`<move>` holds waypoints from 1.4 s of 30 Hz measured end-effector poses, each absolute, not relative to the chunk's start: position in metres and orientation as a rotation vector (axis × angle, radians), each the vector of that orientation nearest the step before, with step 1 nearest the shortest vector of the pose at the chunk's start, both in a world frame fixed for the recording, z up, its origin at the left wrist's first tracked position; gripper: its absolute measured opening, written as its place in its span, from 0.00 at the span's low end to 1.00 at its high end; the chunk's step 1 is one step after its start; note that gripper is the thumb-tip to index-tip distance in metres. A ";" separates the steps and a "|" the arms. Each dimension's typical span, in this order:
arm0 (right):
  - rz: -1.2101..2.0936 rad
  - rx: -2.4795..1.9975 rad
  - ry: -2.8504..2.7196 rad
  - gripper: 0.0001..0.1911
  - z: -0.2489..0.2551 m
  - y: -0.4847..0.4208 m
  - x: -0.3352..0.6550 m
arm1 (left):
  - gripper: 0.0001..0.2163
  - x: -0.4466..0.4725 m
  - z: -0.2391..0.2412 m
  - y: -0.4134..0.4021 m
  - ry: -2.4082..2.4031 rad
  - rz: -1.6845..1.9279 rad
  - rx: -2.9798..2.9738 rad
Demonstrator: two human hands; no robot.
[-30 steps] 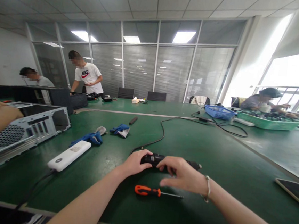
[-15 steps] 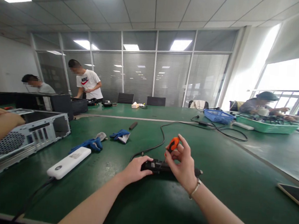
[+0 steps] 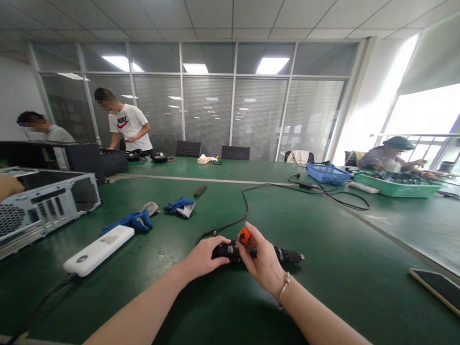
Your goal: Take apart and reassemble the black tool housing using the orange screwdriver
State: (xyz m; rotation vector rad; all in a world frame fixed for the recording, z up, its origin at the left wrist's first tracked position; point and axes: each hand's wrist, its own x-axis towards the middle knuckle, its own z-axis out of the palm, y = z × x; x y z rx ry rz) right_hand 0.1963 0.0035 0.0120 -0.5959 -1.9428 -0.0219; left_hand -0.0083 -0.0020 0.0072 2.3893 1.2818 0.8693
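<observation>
A black corded electric screwdriver [image 3: 287, 256] lies across the green table in front of me, its narrow tip pointing right. My left hand [image 3: 206, 256] is closed around its cable end and keeps it against the table. Over the tool's middle, my right hand [image 3: 263, 258] pinches the orange-and-black handle of a small screwdriver [image 3: 244, 236]. The fingers hide the lower part of that handle, and its shaft is not visible, so I cannot tell whether it touches the black tool.
A white power bank-like block [image 3: 99, 249], blue gloves [image 3: 181, 207] and a dark bar [image 3: 200, 191] lie left. An open computer case [image 3: 67, 196] has another person's arm over it. A phone [image 3: 445, 293] lies right; blue [image 3: 328, 174] and green baskets [image 3: 398, 187] stand behind.
My right hand has moved down and left with the orange-and-black screwdriver, closer to the black tool. My left hand keeps its grip. The whole view has shifted slightly.
</observation>
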 end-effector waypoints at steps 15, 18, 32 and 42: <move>-0.172 -0.508 -2.002 0.26 0.032 -0.010 0.198 | 0.17 -0.008 0.006 -0.001 1.267 0.893 2.396; -0.179 -0.469 -2.029 0.29 0.031 -0.010 0.198 | 0.17 -0.008 0.007 -0.001 1.260 0.898 2.396; -0.163 -0.486 -1.950 0.25 0.031 -0.010 0.197 | 0.17 -0.008 0.005 0.001 1.228 0.908 2.411; -0.075 -0.484 -1.965 0.29 0.030 -0.015 0.198 | 0.17 -0.009 0.006 0.000 1.242 0.907 2.409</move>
